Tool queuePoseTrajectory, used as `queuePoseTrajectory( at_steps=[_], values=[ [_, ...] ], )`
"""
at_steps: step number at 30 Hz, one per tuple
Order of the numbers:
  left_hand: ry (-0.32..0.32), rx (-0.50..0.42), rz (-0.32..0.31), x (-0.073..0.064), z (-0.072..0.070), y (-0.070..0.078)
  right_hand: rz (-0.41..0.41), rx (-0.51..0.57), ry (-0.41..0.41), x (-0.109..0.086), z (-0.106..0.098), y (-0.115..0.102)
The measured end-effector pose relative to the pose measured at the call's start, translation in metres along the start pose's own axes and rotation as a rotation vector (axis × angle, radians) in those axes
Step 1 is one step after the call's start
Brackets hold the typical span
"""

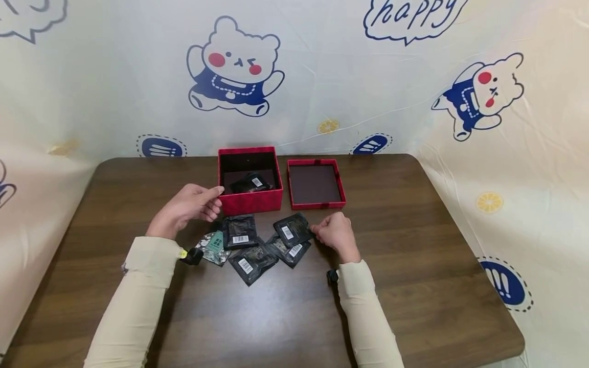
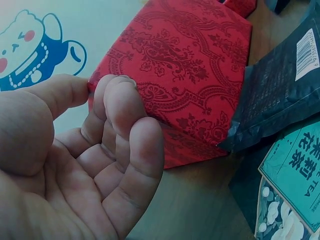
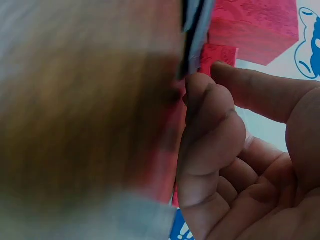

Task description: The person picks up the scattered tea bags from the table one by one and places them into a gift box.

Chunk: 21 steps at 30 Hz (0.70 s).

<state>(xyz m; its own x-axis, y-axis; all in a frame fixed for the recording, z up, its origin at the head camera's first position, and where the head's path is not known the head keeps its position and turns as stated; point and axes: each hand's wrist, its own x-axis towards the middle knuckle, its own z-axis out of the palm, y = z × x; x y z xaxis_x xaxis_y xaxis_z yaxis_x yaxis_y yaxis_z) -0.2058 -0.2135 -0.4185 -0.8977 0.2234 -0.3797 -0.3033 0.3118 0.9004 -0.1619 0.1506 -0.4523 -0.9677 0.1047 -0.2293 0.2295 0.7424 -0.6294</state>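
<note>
At the back of the table an open red box (image 1: 250,203) has a black sachet (image 1: 248,184) inside. My left hand (image 1: 193,204) pinches the box's left front corner, thumb at the rim and the other fingers curled by the patterned side (image 2: 185,75). My right hand (image 1: 338,235) pinches the right edge of a black sachet (image 1: 293,228) with a white barcode, which overlaps another black sachet (image 1: 294,251). In the right wrist view that sachet shows only as a thin edge by the fingertips, partly hidden and blurred.
Right of the box lies its red lid (image 1: 316,206), inside facing up. In front of the box are more black sachets (image 1: 241,230) and a tea sachet (image 1: 215,243) with a green label, partly covered. A printed cloth (image 1: 299,76) hangs behind the wooden table (image 1: 414,255).
</note>
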Motion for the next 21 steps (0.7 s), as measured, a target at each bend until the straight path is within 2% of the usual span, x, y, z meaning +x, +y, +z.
queuePoseTrajectory(
  at_steps=[13, 21],
  values=[
    [0.016, -0.002, -0.004, 0.0025, -0.0005, -0.0011, 0.029, -0.127, -0.052, 0.002, 0.002, -0.0049],
    [0.019, 0.001, -0.008, 0.0016, 0.0, 0.0, 0.024, -0.113, -0.057, 0.0032, 0.0042, -0.0029]
  ],
)
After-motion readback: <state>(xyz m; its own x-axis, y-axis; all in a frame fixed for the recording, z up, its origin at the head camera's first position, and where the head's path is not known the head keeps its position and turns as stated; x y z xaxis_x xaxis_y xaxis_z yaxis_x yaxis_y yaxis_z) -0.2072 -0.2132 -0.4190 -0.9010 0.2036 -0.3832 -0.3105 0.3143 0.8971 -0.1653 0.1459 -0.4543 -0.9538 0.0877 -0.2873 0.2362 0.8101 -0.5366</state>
